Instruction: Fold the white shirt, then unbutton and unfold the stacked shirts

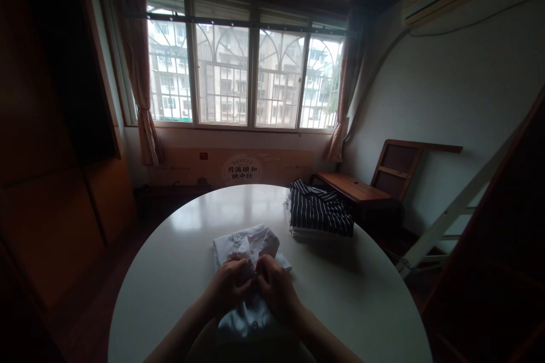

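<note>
both hands [254,286] pinch white shirt [249,249]

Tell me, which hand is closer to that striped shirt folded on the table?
The right hand. It grips the white shirt, with the striped shirt lying up and to its right. The left hand sits beside it, on the far side from the stripes.

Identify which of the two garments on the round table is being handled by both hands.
The white shirt, pinched by the left hand and right hand. The striped dark shirt lies folded, untouched, farther right.
</note>
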Tool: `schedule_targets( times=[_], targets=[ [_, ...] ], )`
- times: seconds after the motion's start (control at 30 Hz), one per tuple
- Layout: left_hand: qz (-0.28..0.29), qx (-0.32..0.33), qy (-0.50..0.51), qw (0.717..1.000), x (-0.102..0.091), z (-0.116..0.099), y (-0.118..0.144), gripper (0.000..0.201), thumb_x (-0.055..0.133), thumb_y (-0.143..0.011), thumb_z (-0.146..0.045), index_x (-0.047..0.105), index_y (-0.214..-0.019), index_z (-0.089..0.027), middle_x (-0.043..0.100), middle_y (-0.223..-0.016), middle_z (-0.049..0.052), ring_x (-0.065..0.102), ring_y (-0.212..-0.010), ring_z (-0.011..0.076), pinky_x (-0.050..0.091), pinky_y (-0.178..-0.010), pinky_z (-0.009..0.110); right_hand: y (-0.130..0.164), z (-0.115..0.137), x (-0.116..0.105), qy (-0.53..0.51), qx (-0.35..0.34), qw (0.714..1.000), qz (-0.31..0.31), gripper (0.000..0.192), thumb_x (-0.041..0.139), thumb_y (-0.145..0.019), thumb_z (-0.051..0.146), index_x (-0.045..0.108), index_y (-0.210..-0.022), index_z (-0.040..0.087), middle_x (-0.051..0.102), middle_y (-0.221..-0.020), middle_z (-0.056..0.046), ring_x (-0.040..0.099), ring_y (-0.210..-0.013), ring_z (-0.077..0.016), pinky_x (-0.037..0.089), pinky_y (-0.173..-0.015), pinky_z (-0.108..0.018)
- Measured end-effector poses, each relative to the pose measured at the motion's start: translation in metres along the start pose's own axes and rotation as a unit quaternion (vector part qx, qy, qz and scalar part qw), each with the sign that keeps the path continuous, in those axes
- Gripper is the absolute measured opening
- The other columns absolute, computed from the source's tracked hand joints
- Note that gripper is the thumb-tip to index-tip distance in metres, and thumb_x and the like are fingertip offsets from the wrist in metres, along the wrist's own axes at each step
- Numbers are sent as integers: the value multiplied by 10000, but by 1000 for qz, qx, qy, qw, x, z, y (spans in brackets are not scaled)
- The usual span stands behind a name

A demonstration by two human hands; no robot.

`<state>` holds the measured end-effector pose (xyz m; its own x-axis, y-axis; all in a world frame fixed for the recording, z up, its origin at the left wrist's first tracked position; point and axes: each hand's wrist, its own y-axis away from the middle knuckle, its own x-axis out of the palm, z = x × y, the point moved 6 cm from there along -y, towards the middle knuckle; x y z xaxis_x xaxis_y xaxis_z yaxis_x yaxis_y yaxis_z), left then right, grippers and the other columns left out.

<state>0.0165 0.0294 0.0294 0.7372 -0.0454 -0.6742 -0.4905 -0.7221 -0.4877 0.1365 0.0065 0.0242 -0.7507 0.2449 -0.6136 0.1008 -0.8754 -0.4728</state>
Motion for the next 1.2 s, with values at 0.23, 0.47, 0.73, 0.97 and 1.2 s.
schedule_targets(
  times=[0.23,0.47,0.73,0.97,1.2],
  targets=[
    [-3,2,-16,1000,1,2,0,48,578,-696,-208,553,-704,-168,605,-743,53,551,-772,198,453,-655,272,-1,0,-1,1,8,1000,4,194,401,-637,27,466,-723,189,519,-702,12,483,-632,-117,344,-584,-203],
    [3,-1,-10,1000,4,6,-1,65,591,-684,-209,553,-702,-159,608,-764,63,545,-792,203,446,-684,288,-2,0,-1,0,11,1000,7,195,400,-638,26,472,-726,184,522,-708,9,484,-635,-117,338,-587,-205],
    [-17,4,34,999,4,9,0,69,607,-665,-215,568,-698,-169,597,-740,41,537,-746,180,440,-677,271,-2,0,0,-7,6,1000,8,180,406,-639,29,458,-716,184,512,-691,11,476,-626,-118,331,-580,-206],
    [-31,10,34,999,3,8,1,91,617,-669,-238,560,-674,-168,574,-673,25,534,-684,166,432,-656,261,-2,-1,0,-9,0,1000,4,173,409,-644,31,456,-711,183,514,-677,13,477,-617,-118,334,-579,-208],
    [-4,-2,-7,1000,6,11,0,67,599,-678,-208,555,-702,-164,604,-729,48,542,-744,191,423,-667,277,-1,-2,0,-12,-4,1000,2,181,414,-641,30,468,-719,184,524,-688,14,485,-619,-115,336,-576,-204]
  ],
)
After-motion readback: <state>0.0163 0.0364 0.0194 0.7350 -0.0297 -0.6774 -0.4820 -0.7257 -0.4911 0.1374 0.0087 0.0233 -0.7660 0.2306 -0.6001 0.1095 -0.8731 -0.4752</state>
